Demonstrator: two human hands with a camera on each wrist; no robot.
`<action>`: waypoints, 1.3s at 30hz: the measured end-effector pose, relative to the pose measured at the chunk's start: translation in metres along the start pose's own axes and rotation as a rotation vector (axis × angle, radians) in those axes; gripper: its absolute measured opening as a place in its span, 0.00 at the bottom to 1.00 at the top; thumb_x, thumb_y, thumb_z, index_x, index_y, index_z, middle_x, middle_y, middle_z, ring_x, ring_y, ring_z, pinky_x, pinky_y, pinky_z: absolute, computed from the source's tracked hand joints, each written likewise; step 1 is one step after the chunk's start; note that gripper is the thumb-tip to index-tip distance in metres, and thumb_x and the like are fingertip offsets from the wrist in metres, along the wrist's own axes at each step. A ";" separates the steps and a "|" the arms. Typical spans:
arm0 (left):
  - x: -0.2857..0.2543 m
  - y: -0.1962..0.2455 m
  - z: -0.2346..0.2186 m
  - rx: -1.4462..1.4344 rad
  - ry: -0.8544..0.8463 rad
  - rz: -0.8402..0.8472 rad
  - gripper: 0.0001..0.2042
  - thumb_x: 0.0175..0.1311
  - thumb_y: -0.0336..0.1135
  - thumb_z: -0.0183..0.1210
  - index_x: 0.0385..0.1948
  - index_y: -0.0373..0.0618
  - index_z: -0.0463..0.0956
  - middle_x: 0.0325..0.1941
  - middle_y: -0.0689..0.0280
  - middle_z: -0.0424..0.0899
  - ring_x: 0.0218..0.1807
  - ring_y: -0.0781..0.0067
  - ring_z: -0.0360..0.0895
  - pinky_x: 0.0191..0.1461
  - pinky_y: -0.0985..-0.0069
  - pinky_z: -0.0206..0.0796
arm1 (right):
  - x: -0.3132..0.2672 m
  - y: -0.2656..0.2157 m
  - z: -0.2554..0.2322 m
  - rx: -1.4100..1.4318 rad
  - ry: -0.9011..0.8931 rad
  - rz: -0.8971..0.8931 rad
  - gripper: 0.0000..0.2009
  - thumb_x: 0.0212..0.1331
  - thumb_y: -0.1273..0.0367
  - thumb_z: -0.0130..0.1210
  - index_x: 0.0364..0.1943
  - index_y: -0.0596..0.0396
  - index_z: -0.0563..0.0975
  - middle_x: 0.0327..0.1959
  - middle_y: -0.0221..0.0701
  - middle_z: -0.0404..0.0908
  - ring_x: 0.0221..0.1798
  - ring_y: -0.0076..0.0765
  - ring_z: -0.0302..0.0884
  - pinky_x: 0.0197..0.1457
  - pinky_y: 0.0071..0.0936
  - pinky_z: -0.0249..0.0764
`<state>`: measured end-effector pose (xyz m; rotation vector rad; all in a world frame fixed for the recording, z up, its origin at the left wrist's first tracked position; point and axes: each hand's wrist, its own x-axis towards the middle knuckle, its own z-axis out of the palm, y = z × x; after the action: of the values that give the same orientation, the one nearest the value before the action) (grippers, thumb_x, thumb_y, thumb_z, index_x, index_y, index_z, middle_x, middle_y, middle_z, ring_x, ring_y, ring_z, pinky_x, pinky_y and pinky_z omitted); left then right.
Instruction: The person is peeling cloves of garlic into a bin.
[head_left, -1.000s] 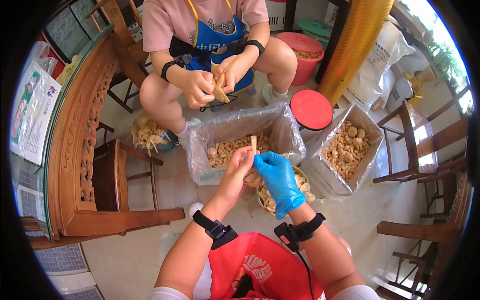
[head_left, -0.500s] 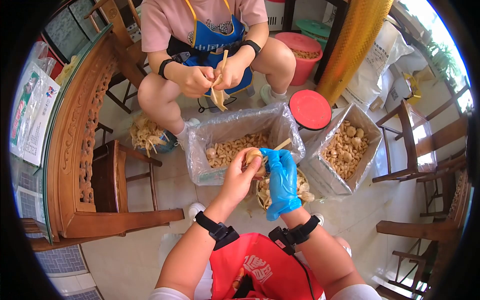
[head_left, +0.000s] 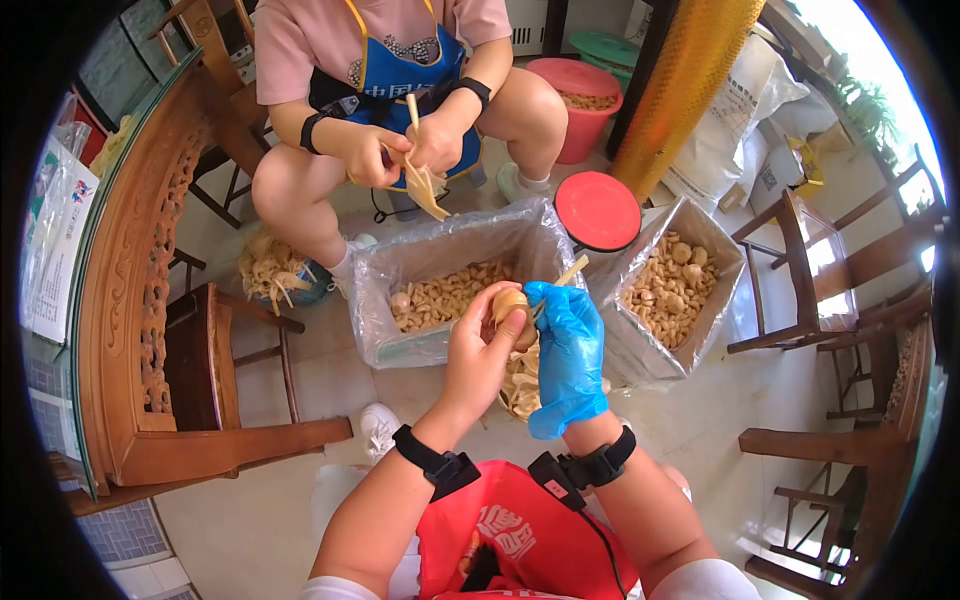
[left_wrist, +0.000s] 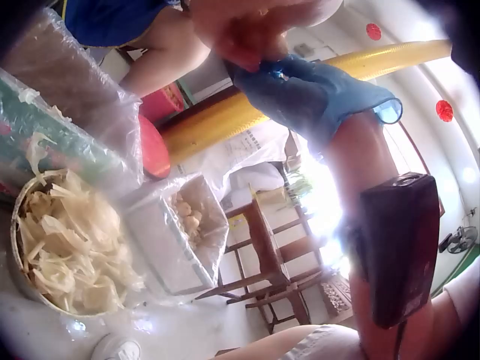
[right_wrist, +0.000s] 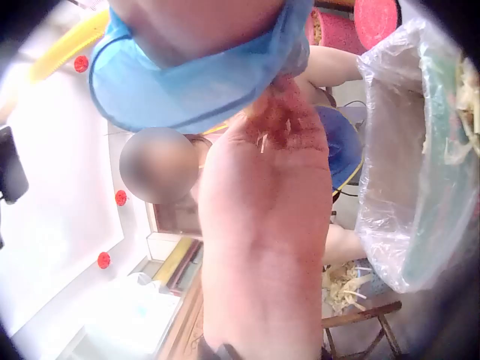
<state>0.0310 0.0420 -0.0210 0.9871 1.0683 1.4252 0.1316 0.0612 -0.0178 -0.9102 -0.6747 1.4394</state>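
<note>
Low in front of me, my bare left hand (head_left: 472, 358) holds a pale brown garlic bulb (head_left: 511, 303) between thumb and fingers. Its dry stalk (head_left: 573, 269) slants up to the right, pinched by my right hand (head_left: 570, 360), which wears a blue glove. In the left wrist view the glove (left_wrist: 300, 94) meets the bare fingers, and the bulb is mostly hidden. Below the hands stands a round basket of papery garlic skins (left_wrist: 75, 240). Just beyond, a plastic-lined box (head_left: 375, 335) holds many loose garlic cloves (head_left: 455, 295).
A second lined box (head_left: 635, 345) of cloves and bulbs stands at right, beside a red round lid (head_left: 598, 210). Opposite sits a person in a blue apron (head_left: 395, 60), holding garlic. A carved wooden table (head_left: 150, 330) is at left, a chair (head_left: 805, 260) at right.
The stalk has swung from upright to slanting right. The bulb has turned into view in my left hand, and the gloved hand has shifted to its right side. The head view has shifted slightly.
</note>
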 end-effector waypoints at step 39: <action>-0.013 0.005 -0.020 0.663 -0.059 0.066 0.16 0.62 0.29 0.54 0.52 0.41 0.71 0.35 0.67 0.79 0.26 0.84 0.65 0.30 0.84 0.59 | 0.003 -0.019 -0.019 -1.116 -0.395 -0.426 0.08 0.56 0.68 0.56 0.37 0.56 0.74 0.30 0.41 0.78 0.34 0.49 0.77 0.37 0.38 0.73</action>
<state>0.0119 0.0268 -0.0212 1.5304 1.5166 1.0915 0.1580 0.0631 -0.0123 -1.1964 -1.9423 0.7822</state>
